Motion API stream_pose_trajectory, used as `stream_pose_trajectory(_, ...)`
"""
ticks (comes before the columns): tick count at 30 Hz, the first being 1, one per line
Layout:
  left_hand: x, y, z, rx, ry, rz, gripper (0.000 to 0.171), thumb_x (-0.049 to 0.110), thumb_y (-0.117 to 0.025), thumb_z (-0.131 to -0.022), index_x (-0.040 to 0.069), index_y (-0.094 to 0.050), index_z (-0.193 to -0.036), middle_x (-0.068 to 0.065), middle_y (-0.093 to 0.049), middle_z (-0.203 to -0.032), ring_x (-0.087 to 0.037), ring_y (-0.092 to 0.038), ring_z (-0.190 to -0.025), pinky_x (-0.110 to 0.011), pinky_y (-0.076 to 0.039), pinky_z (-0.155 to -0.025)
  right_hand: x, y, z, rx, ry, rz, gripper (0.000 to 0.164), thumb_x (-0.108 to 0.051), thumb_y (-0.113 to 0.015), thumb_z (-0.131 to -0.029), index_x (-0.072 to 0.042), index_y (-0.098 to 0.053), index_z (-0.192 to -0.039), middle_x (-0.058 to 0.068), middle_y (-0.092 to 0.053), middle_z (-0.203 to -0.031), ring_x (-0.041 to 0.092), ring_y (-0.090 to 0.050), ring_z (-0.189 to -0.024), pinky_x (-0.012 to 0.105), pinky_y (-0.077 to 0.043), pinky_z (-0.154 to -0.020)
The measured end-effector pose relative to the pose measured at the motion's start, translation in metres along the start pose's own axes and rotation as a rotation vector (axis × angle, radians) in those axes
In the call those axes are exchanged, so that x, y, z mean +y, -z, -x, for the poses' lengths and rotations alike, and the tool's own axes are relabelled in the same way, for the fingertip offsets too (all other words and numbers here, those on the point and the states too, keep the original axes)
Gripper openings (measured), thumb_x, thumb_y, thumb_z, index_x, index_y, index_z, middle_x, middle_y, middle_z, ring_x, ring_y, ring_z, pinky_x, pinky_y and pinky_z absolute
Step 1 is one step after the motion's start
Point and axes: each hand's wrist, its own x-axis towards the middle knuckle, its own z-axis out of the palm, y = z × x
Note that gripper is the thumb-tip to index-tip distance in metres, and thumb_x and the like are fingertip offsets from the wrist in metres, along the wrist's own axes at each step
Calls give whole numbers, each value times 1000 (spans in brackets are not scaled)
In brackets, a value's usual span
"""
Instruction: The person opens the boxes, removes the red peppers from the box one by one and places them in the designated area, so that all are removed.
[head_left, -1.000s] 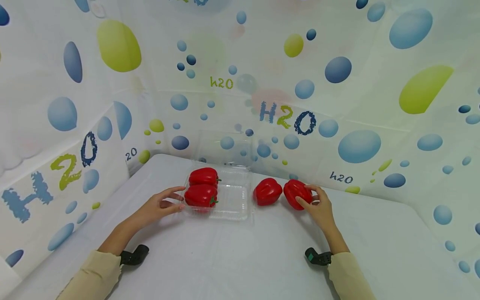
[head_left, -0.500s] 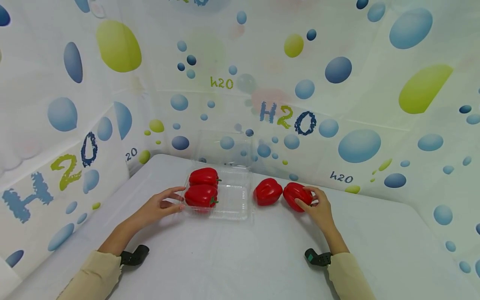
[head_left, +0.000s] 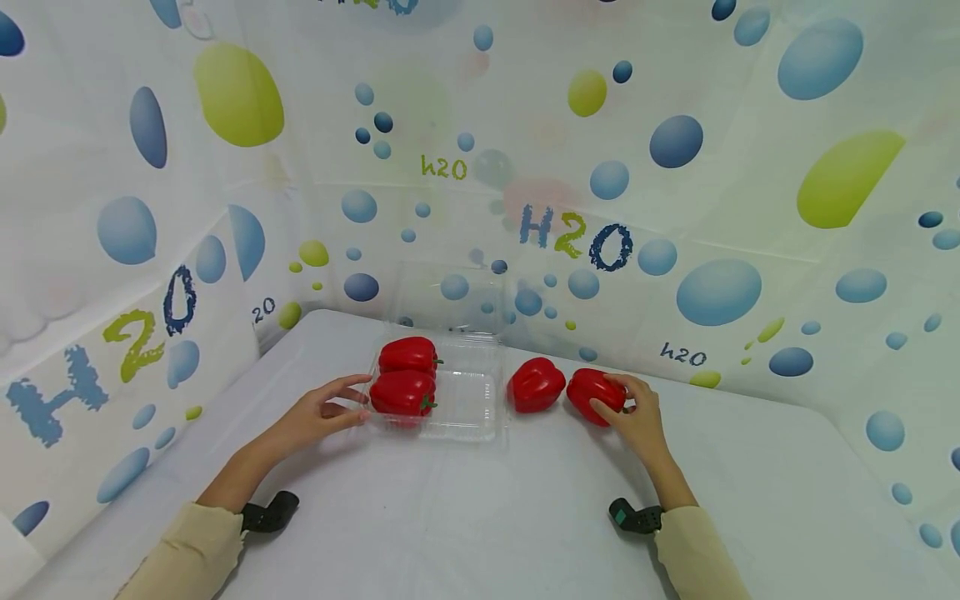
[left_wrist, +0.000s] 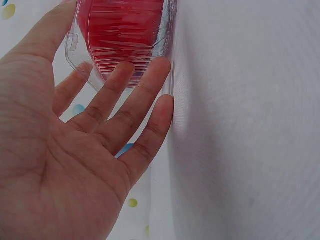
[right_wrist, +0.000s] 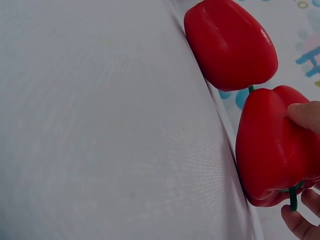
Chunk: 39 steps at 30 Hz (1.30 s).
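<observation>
Two red bell peppers with green stems, a rear one [head_left: 406, 355] and a front one [head_left: 401, 392], lie side by side in the left half of a clear plastic container [head_left: 467, 403]. My left hand [head_left: 318, 412] is at the container's left wall, its fingertips touching the plastic in the left wrist view. To the container's right, another red bell pepper [head_left: 536, 385] rests on the table. Beside that one, my right hand [head_left: 640, 414] grips a bell pepper [head_left: 589, 395] between thumb and fingers, low at the table; its green stem shows between the fingers in the right wrist view.
The container's see-through lid [head_left: 450, 296] stands raised at the back, near the dotted curtain [head_left: 495, 100]. A white cloth covers the table [head_left: 450, 508]. Each wrist carries a black camera, one on the left [head_left: 272, 512] and one on the right [head_left: 636, 516].
The pepper in my right hand has turned and come slightly down and nearer. My right hand has shifted a little with it. The left hand and the other peppers stay put.
</observation>
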Motion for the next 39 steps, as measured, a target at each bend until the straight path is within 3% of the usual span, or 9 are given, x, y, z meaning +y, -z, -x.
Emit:
stream_pose_trajectory(9, 1, -1, 0, 1, 0, -4, 61, 14, -67, -93, -1, -39, -145, -29, -58, -122, -32, -67, -99, -30, -58, -81, 0, 0, 0, -1, 6, -24, 48, -15, -74, -86, -5, -56, -129, 19, -49, -134, 30, -38, -118, 34, -44, -83)
stream_pose_trajectory(25, 0, 0, 1, 2, -27, -8, 60, 12, -66, -93, -1, -39, -145, -28, -58, -120, -32, -68, -98, -33, -58, -82, -3, 1, -1, -29, -29, -44, 48, -16, -71, -89, -5, -53, -131, 19, -46, -137, 31, -39, -118, 40, -45, -88)
stream_pose_trajectory(39, 1, 0, 0, -1, -2, 3, 62, 14, -67, -93, -1, -38, -145, -29, -57, -123, -34, -67, -100, -32, -58, -82, -7, 3, 1, -13, -30, -88, 43, -19, -67, -92, -3, -54, -130, 19, -47, -135, 34, -42, -120, 44, -43, -92)
